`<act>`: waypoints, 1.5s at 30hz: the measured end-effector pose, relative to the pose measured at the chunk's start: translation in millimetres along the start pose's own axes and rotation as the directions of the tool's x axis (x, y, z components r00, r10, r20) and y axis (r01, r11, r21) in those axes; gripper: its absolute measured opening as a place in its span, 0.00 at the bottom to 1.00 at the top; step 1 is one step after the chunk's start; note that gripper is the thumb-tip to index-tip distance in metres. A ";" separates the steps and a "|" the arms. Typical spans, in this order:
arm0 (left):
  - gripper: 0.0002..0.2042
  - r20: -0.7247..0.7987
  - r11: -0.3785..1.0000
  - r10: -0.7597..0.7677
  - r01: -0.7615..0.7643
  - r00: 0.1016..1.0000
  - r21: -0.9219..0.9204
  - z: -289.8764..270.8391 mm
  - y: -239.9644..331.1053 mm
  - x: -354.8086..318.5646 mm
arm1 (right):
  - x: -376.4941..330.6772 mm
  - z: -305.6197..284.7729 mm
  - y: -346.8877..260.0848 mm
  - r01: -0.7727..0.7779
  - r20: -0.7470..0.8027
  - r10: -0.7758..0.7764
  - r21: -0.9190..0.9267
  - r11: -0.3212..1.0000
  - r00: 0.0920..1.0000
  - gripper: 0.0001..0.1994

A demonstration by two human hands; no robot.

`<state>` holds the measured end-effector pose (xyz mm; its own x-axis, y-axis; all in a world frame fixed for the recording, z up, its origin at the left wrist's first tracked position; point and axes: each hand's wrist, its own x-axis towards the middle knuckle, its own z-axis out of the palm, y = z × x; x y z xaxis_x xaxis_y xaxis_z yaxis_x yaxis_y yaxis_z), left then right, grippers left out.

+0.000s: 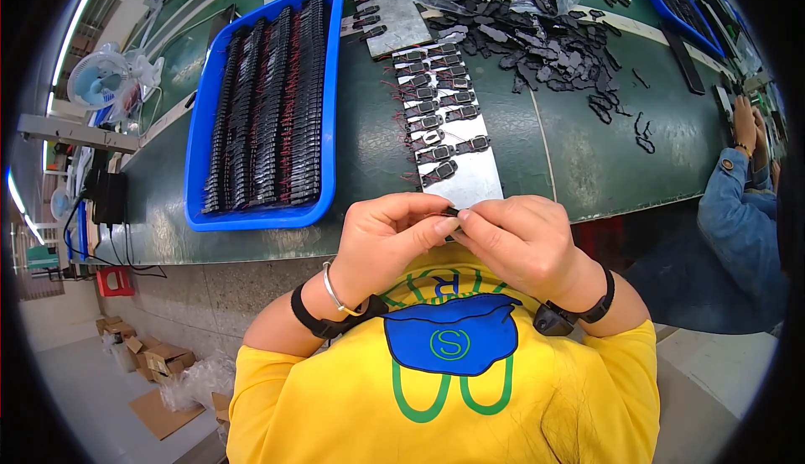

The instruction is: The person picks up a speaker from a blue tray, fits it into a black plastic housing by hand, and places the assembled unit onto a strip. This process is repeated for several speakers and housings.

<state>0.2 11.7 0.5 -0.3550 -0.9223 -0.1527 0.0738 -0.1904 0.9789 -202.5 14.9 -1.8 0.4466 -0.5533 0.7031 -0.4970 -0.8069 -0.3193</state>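
My left hand (392, 231) and my right hand (518, 236) meet at the table's near edge, fingertips pinched together on a small black part (451, 211). Fingers cover most of it, so its full shape is hidden. Just beyond them lies a pale metal plate (471, 180) bearing two columns of small black rectangular parts (436, 153) with thin red wires. To the left stands a blue tray (329, 128), packed with rows of similar black parts (264, 112) and red wires.
Loose thin black pieces (528, 40) lie heaped beyond the plate on the green table (369, 128). A second metal plate (394, 19) sits farther back. At far right is another person's denim sleeve (731, 204). A fan (99, 80) stands left; cardboard boxes (163, 359) lie on the floor.
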 end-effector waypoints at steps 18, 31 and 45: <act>0.06 0.123 0.985 -0.165 0.170 0.979 -0.035 -20.7 5.9 9.8 | -6.1 1.2 0.7 0.049 -0.015 -0.049 0.020 0.999 0.999 0.15; 0.05 0.229 0.939 -0.260 0.301 0.938 -0.168 -24.3 9.8 15.1 | -16.5 -16.4 19.0 -0.181 -0.022 0.192 0.238 0.954 0.981 0.18; 0.05 0.251 0.937 -0.136 0.206 0.958 -0.282 -31.8 2.4 12.8 | -48.3 -104.0 126.9 -0.603 -0.069 0.624 -0.357 0.713 0.778 0.11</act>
<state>25.5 -11.2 -3.4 -0.5842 -0.7737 -0.2450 0.2585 -0.4635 0.8475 -364.5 -39.2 -10.2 -0.0139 -0.9198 0.3921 -0.8895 -0.1677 -0.4250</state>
